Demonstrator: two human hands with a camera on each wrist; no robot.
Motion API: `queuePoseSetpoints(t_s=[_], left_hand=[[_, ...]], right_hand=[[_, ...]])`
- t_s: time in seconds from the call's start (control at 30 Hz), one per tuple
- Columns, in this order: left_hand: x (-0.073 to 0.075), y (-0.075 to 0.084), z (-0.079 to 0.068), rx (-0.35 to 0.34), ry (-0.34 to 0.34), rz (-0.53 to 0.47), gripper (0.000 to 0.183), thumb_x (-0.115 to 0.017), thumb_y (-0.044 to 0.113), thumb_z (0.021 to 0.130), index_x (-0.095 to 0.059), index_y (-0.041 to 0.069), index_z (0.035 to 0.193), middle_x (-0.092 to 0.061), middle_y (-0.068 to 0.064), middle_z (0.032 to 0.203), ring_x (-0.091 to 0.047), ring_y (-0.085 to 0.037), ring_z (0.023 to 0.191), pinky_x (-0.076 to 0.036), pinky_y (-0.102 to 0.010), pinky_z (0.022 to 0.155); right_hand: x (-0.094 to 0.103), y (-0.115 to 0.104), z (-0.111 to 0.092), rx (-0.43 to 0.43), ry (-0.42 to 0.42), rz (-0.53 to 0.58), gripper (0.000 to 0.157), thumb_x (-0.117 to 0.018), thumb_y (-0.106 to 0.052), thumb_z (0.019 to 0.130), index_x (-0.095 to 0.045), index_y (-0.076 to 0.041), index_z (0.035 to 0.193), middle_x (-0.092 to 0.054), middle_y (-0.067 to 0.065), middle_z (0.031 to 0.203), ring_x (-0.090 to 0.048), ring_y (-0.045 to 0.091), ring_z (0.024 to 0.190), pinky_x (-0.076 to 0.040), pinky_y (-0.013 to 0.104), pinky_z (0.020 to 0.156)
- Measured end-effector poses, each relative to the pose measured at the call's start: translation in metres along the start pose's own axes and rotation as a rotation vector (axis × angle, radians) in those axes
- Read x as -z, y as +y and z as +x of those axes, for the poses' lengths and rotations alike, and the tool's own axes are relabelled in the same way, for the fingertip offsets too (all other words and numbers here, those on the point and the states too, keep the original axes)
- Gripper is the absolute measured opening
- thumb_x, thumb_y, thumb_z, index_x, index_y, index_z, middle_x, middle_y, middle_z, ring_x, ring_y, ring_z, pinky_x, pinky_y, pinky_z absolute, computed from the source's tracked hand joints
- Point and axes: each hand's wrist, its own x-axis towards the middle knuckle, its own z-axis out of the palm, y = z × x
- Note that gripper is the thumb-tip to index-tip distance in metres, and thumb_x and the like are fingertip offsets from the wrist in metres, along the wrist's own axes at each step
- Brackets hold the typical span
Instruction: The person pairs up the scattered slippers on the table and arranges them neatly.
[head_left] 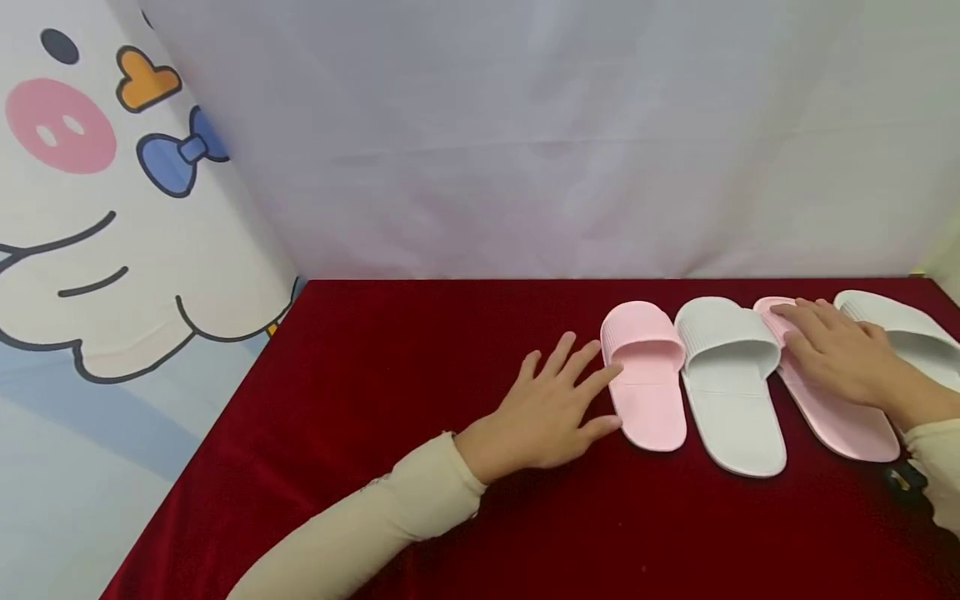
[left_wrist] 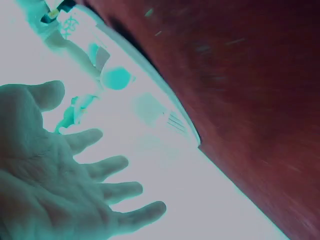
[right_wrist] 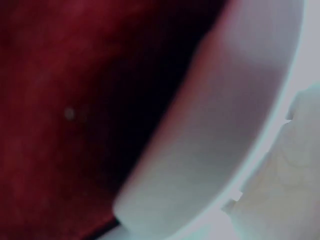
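Note:
Four slippers would be a row, so I count them as several, side by side with straps toward the back. My left hand (head_left: 543, 412) has its fingers spread, palm down, beside the leftmost pink slipper (head_left: 648, 408); its fingertips overlap that slipper's left edge in the head view. A white slipper (head_left: 738, 425) lies to its right. My right hand (head_left: 847, 358) lies over the other pink slipper (head_left: 855, 429), covering much of its strap. Another white slipper (head_left: 885, 308) is partly behind that hand. In the left wrist view, the left hand (left_wrist: 65, 175) shows straight, parted fingers.
A dark red cloth (head_left: 420, 350) covers the table. Pale fabric (head_left: 525, 167) hangs behind it, and a cartoon-printed panel (head_left: 150, 250) stands at the left. A small dark object (head_left: 906, 478) lies by the right sleeve. The right wrist view shows a blurred pale edge (right_wrist: 200, 150).

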Motion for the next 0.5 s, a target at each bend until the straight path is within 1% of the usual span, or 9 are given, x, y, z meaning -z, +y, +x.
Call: queuePoseSetpoints(t_s=[0.07, 0.13, 0.2, 0.27, 0.33, 0.4, 0.5], left_hand=[[0.004, 0.008, 0.021, 0.004, 0.013, 0.002, 0.063, -0.037, 0.059, 0.102, -0.021, 0.035, 0.158, -0.017, 0.002, 0.167, -0.008, -0.027, 0.157, -0.027, -0.054, 0.119], [0.005, 0.014, 0.043, 0.005, 0.025, -0.015, 0.063, -0.039, 0.058, 0.102, -0.022, 0.034, 0.158, -0.02, 0.002, 0.166, -0.011, -0.026, 0.156, -0.033, -0.05, 0.117], [0.002, 0.016, 0.065, -0.001, 0.046, -0.042, 0.06, -0.041, 0.054, 0.102, -0.027, 0.032, 0.157, -0.024, 0.001, 0.165, -0.016, -0.026, 0.155, -0.038, -0.046, 0.114], [0.0, 0.017, 0.083, -0.015, 0.082, -0.056, 0.055, -0.043, 0.049, 0.103, -0.034, 0.03, 0.154, -0.03, 0.0, 0.162, -0.023, -0.026, 0.153, -0.042, -0.044, 0.111], [-0.002, 0.017, 0.098, -0.023, 0.122, -0.073, 0.05, -0.045, 0.044, 0.104, -0.041, 0.028, 0.151, -0.036, -0.001, 0.159, -0.032, -0.023, 0.149, -0.047, -0.041, 0.106], [-0.004, 0.017, 0.108, -0.017, 0.144, -0.086, 0.049, -0.045, 0.041, 0.104, -0.042, 0.027, 0.151, -0.041, -0.001, 0.156, -0.038, -0.019, 0.145, -0.049, -0.039, 0.104], [-0.008, 0.017, 0.118, -0.002, 0.134, -0.115, 0.048, -0.042, 0.038, 0.106, -0.039, 0.028, 0.153, -0.043, -0.001, 0.155, -0.042, -0.016, 0.141, -0.049, -0.037, 0.102]], right_hand=[[0.0, -0.002, 0.0, -0.003, -0.004, 0.014, 0.047, -0.025, -0.03, 0.107, -0.033, -0.008, 0.148, -0.031, 0.032, 0.151, -0.029, 0.053, 0.137, -0.024, 0.069, 0.091], [-0.001, -0.002, -0.001, 0.002, 0.005, 0.02, 0.046, -0.026, -0.03, 0.108, -0.033, -0.009, 0.148, -0.033, 0.031, 0.149, -0.033, 0.052, 0.134, -0.024, 0.068, 0.09], [-0.001, -0.002, -0.001, 0.007, 0.003, 0.027, 0.046, -0.026, -0.029, 0.108, -0.033, -0.008, 0.148, -0.035, 0.032, 0.147, -0.034, 0.052, 0.131, -0.024, 0.068, 0.09], [-0.002, -0.002, -0.001, 0.01, 0.004, 0.03, 0.046, -0.027, -0.029, 0.108, -0.033, -0.008, 0.148, -0.035, 0.033, 0.147, -0.035, 0.053, 0.131, -0.023, 0.068, 0.09], [-0.002, -0.002, -0.001, 0.014, 0.007, 0.036, 0.045, -0.027, -0.028, 0.108, -0.033, -0.008, 0.148, -0.036, 0.033, 0.146, -0.035, 0.053, 0.131, -0.023, 0.068, 0.09], [-0.003, -0.002, -0.001, 0.015, 0.015, 0.036, 0.045, -0.028, -0.028, 0.108, -0.034, -0.008, 0.148, -0.036, 0.033, 0.146, -0.035, 0.053, 0.13, -0.023, 0.068, 0.09], [-0.003, -0.002, -0.002, 0.014, 0.023, 0.035, 0.045, -0.029, -0.027, 0.108, -0.034, -0.008, 0.148, -0.036, 0.033, 0.146, -0.035, 0.053, 0.13, -0.023, 0.069, 0.088]])
